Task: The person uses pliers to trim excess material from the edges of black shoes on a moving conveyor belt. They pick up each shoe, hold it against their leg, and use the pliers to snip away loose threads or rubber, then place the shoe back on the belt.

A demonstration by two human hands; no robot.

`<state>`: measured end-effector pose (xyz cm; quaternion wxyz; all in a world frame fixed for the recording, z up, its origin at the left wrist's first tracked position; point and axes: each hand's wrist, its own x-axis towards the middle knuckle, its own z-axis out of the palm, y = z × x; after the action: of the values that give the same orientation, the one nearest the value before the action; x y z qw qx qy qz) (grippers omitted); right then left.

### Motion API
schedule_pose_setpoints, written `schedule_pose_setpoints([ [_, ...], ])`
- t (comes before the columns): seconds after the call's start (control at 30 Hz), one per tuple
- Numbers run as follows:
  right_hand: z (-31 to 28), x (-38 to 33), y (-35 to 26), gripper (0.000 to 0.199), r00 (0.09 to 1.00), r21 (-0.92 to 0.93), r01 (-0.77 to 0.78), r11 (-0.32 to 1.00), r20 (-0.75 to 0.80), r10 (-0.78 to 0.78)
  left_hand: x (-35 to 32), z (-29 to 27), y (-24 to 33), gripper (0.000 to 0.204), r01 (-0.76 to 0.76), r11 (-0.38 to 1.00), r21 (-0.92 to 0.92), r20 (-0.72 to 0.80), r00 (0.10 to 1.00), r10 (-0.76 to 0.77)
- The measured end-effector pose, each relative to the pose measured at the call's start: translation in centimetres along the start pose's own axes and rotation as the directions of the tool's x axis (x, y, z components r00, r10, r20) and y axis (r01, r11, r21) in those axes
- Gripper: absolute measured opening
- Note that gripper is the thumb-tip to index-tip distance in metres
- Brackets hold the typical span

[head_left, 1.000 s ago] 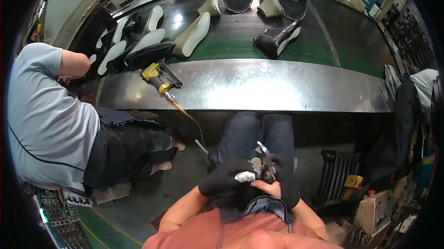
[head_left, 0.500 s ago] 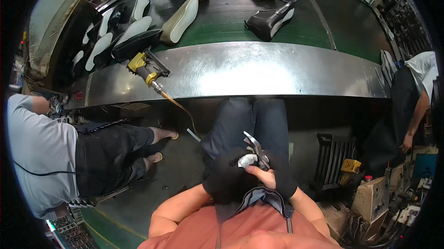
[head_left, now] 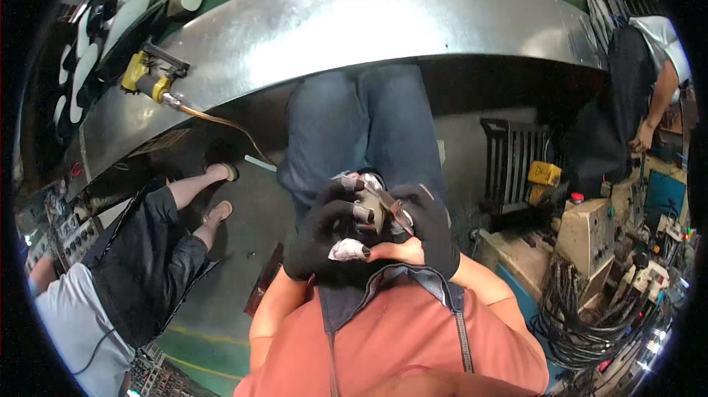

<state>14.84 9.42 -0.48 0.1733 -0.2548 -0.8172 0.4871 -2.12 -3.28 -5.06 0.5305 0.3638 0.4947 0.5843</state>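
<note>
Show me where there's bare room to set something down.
The shiny metal ledge is bare from the yellow-black hosed tool rightward to the grey cloth. Crowded: left of that tool, where white-soled shoes cluster; and between the black-gloved left hand and right hand, around a slim brownish tool.

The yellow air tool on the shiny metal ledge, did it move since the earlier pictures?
No. The yellow air tool lies at the same spot on the metal ledge, toward its left end; only the camera's view has shifted.
</note>
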Motion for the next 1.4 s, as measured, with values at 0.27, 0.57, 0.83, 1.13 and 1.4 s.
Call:
schedule_pose_setpoints([
  [0.27,-0.3,-2.0,1.7,0.079,0.998,0.009,-0.058,0.998,0.037,0.058,1.1,-0.1,1.6,0.048,-0.107,0.941,0.323,-0.007,0.993,0.115],
  [0.57,1.8,-3.3,5.7,0.045,0.954,-0.199,0.237,0.951,-0.136,-0.266,5.8,-1.1,-14.7,0.037,0.238,0.865,-0.442,-0.166,0.926,-0.34],
  [0.83,-0.8,4.6,2.6,0.063,0.971,-0.107,0.015,0.994,-0.235,-0.04,8.2,-1.7,-5.0,0.036,0.015,0.995,0.096,-0.311,0.95,0.015],
  [1.13,-0.6,0.2,12.1,0.035,0.823,0.268,-0.54,0.798,-0.029,0.567,5.4,-2.8,-4.0,0.064,0.137,0.777,0.614,-0.16,0.986,-0.048],
  [1.4,-9.6,7.4,8.1,0.048,0.567,-0.422,-0.21,0.882,0.682,0.462,4.8,5.6,-9.7,0.082,0.168,0.937,0.306,-0.47,0.882,-0.005],
])
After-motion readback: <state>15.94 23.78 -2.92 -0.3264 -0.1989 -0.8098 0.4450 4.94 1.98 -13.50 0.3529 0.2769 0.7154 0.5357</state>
